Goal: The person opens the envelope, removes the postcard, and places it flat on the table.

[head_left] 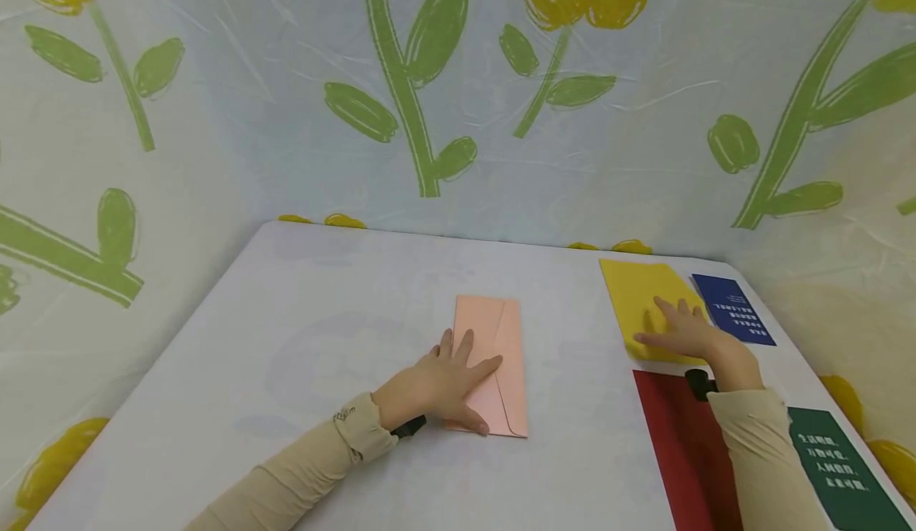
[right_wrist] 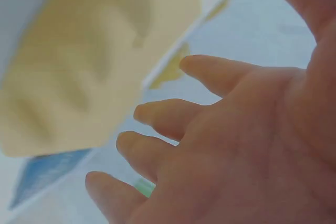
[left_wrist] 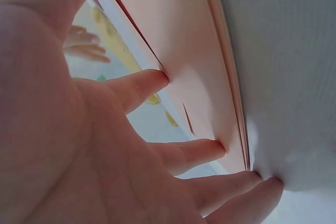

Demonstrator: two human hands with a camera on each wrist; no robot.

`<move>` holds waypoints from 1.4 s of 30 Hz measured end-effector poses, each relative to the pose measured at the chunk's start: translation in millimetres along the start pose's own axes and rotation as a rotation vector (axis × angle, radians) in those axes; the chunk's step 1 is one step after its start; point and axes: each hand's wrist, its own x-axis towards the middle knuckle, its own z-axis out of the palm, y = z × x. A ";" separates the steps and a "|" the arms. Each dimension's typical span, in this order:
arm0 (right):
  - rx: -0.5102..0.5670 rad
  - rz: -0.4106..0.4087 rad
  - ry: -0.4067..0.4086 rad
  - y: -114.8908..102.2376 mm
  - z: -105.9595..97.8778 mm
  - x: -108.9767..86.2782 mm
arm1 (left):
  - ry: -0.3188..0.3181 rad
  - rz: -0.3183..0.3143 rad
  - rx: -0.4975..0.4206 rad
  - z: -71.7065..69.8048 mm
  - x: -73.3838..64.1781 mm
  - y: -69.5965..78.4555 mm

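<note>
A pink envelope point(head_left: 478, 314), its flap seam running lengthwise, lies on the white table in the middle of the head view. My left hand point(head_left: 445, 381) rests on it with fingers spread, fingertips at its surface and left edge. In the left wrist view the fingertips touch the envelope point(left_wrist: 178, 30) and the tabletop beside it. Over at the right, my right hand point(head_left: 683, 334) is spread above a flat yellow paper piece point(head_left: 628, 291) with slanted upper corners. The right wrist view has its palm point(right_wrist: 252, 145) empty, with finger shadows on the yellow paper point(right_wrist: 110, 51).
Right of the yellow paper lies a dark blue card point(head_left: 735, 310) with white writing. Nearer are a red paper piece point(head_left: 669, 436), partly under my right forearm, and a dark green card point(head_left: 851, 475) with white writing. Flower-printed sheeting point(head_left: 286, 118) hangs behind and beside the table point(head_left: 322, 340).
</note>
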 end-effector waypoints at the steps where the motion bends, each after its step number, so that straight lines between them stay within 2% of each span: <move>1: -0.005 -0.017 0.016 -3.8 -2.2 -2.0 | 0.002 0.001 0.002 0.5 0.5 -0.3; 6: -0.024 -0.098 0.102 -34.4 -13.0 -14.6 | 0.006 0.023 -0.007 0.5 3.2 -2.4; 11: 0.003 -0.211 0.179 -73.7 -16.3 -25.7 | 0.002 0.051 -0.058 -1.0 5.4 -6.2; 16: 0.057 -0.367 0.270 -112.6 -6.2 -30.2 | 0.000 0.059 -0.106 -1.9 7.6 -9.6; 20: 0.082 -0.453 0.309 -139.1 14.7 -30.8 | 0.001 0.057 -0.085 -1.4 9.1 -10.6; 24: 0.092 -0.501 0.251 -154.4 43.2 -29.1 | 0.001 0.048 -0.047 -0.2 9.5 -10.5; 29: 0.087 -0.498 0.064 -158.4 76.6 -23.9 | -0.006 0.041 -0.039 -0.3 8.6 -9.3; 35: 0.060 -0.471 -0.134 -159.9 98.3 -20.5 | -0.010 0.027 -0.032 0.0 8.5 -8.9; 38: 0.016 -0.461 -0.167 -160.1 103.3 -20.5 | -0.010 0.023 -0.032 0.1 8.8 -8.8; 42: -0.045 -0.469 -0.153 -158.8 106.0 -20.3 | -0.012 0.021 -0.035 -0.1 9.0 -8.4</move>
